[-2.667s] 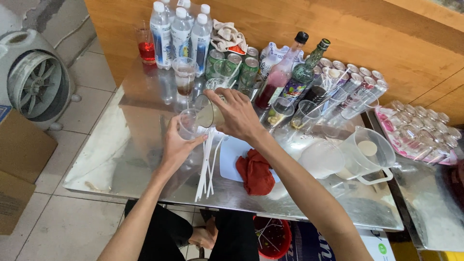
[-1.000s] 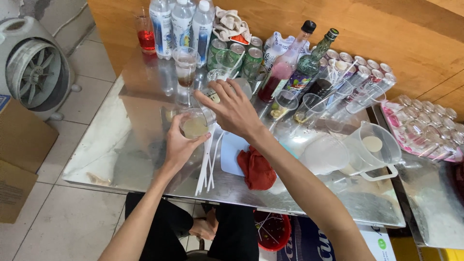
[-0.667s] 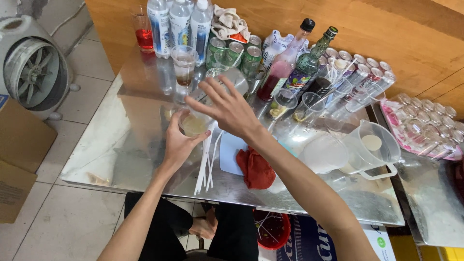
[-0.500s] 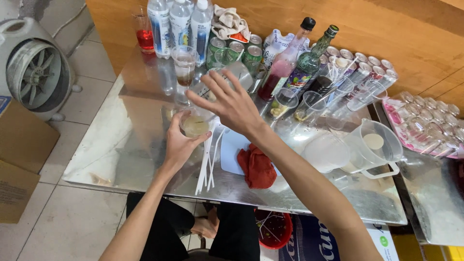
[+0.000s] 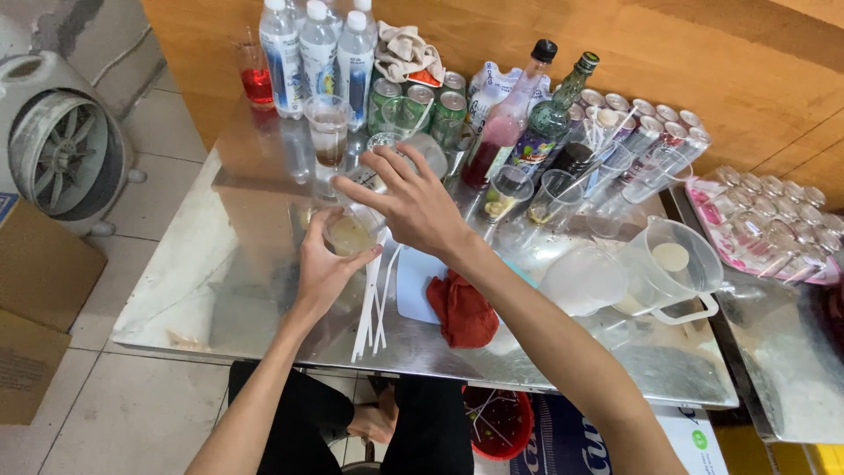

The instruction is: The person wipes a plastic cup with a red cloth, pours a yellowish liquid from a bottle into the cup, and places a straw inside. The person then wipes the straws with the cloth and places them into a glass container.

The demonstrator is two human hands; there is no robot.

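Left fingers: left hand wraps a small clear cup from the near side, fingers curled round the wall and closed on it; cup upright, base at or just above the surface, cannot tell which.
Cup contents: pale cloudy liquid, filling the lower part.
Right fingers: right hand hovers palm down, fingers spread wide, gripping nothing visible; fingertips are beside a clear glass on the far side of the cup; contact cannot be told.
Relation: cup lies directly below and just toward the body from the right palm; cup axis vertical, mouth facing up to that palm. Left hand has the cup; right is just above.
Beside cup: white straws lie lengthwise toward the body, near a light blue board and a red cloth.
Further out: steel surface, green cans, water bottles, a clear jug.
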